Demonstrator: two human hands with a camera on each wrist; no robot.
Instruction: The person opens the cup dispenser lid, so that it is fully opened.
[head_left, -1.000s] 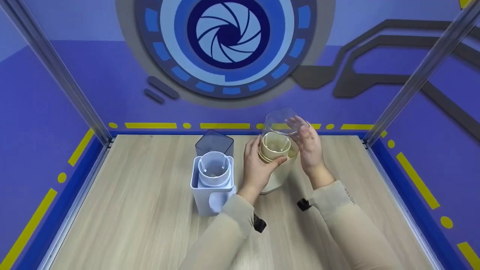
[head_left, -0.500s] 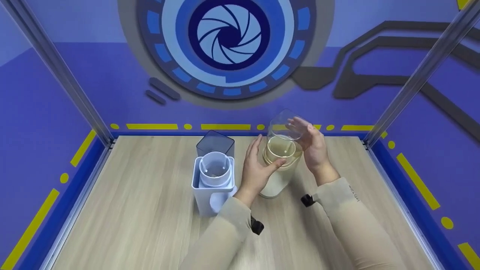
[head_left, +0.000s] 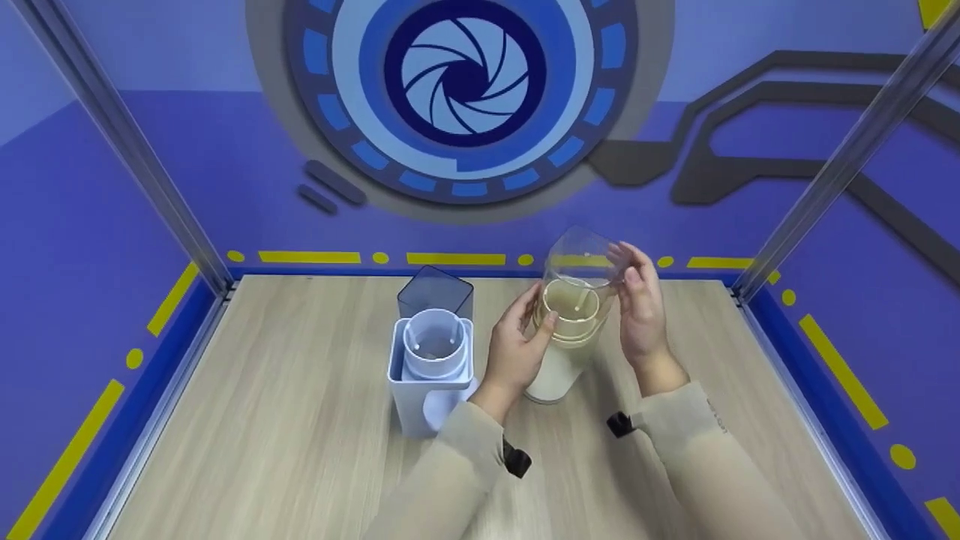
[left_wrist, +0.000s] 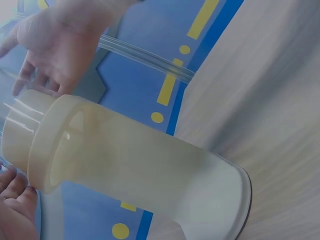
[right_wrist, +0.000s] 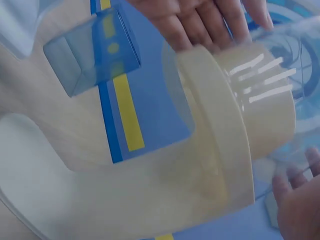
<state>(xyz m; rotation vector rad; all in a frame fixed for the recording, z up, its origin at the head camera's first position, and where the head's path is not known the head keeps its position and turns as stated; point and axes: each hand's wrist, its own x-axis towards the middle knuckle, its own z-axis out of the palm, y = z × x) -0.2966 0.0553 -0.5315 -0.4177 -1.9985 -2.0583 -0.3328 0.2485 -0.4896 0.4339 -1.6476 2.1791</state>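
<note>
A cream container (head_left: 559,375) stands on the table, a round cup (head_left: 571,307) in its top and a clear cover (head_left: 577,251) rising above and behind the cup. My left hand (head_left: 516,352) holds the container's upper left side, thumb at the front near the cup's rim. On the other side, my right hand (head_left: 643,319) touches the clear cover with nearly straight fingers. The left wrist view shows the cream body (left_wrist: 135,145) from the side, down to its base. In the right wrist view, my left hand's fingers (right_wrist: 200,22) lie along the raised collar (right_wrist: 220,115).
A pale blue container (head_left: 420,405) with a round cup (head_left: 435,345) and a smoky cover (head_left: 436,291) stands to the left of the cream one. Metal posts (head_left: 146,169) rise at both back corners, in front of patterned blue walls.
The cream container's top and both hands have shifted slightly right and toward the front. My left thumb has moved to a more upright position. The blue container stays in place.
</note>
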